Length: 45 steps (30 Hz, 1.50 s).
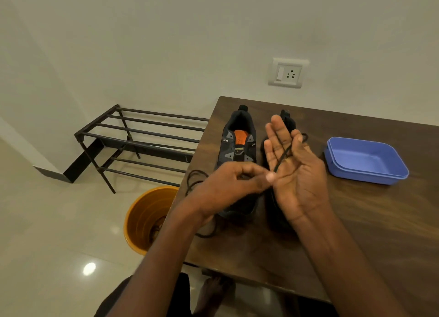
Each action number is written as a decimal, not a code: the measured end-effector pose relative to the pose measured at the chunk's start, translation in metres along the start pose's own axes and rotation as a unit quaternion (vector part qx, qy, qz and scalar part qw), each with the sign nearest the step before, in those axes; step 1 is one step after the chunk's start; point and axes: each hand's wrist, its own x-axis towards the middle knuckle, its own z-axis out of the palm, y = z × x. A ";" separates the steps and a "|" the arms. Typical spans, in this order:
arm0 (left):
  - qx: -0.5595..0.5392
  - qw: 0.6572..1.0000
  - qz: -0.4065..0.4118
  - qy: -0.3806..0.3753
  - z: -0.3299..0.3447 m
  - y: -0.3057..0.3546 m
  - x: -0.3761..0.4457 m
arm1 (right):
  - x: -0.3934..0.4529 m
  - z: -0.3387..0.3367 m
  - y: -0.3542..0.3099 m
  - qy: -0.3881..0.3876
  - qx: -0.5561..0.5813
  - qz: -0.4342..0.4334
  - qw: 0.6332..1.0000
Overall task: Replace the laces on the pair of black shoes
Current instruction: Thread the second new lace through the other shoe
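A person handles a black lace (283, 153) above two black shoes (240, 150) on a desk (356, 221).
The right hand (297, 171) is spread flat, lace across its palm; the left hand (228, 186) pinches the lace. Both shoes look unlaced; threading probably comes next, needing a free lace end.

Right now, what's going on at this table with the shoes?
A person is handling a black lace above two black shoes on the table. The right hand is held open, palm up, with the lace running across it; the left hand pinches the lace's lower end. The left shoe shows no lace in its eyelets. A blue tub sits nearby.
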 end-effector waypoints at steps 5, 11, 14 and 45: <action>0.002 0.997 0.019 0.070 -0.009 -0.012 0.004 | -0.002 0.006 -0.003 0.039 -0.112 -0.044 0.992; -0.066 0.950 0.059 0.300 -0.024 -0.029 0.016 | -0.010 -0.010 -0.018 0.125 -0.695 -0.033 0.707; 0.053 0.949 0.100 0.295 -0.028 -0.039 0.025 | -0.016 -0.012 -0.018 0.128 -0.806 -0.155 0.557; 0.237 0.904 0.002 0.356 -0.017 -0.055 0.042 | 0.041 -0.030 0.034 -0.061 -0.708 -0.209 0.672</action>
